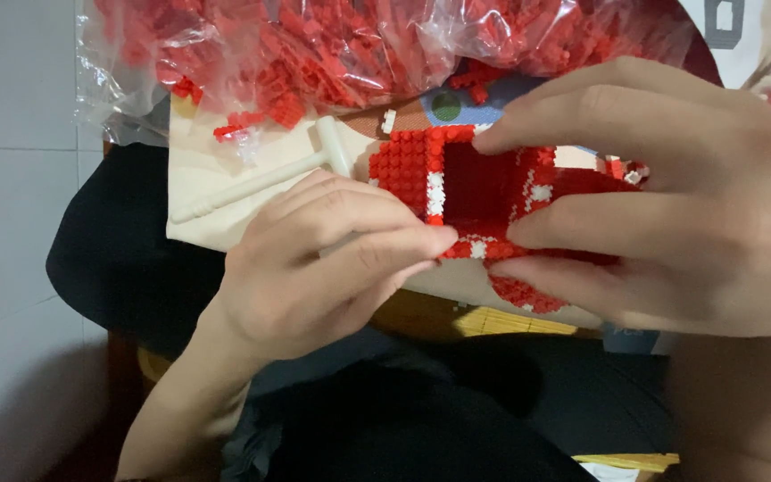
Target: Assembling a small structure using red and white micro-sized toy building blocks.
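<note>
A hollow model of small red and white building blocks (475,187) is held between both hands above a cream sheet (225,187). My right hand (671,196) wraps around its right side, fingers across the top and front. My left hand (332,259) pinches the model's lower front edge with fingertips pressed together against a red and white block row.
A clear plastic bag full of loose red blocks (359,45) lies at the top. A small white plastic hammer tool (269,170) rests on the cream sheet. Black fabric (385,411) covers my lap below. Pale floor tiles (11,178) show at left.
</note>
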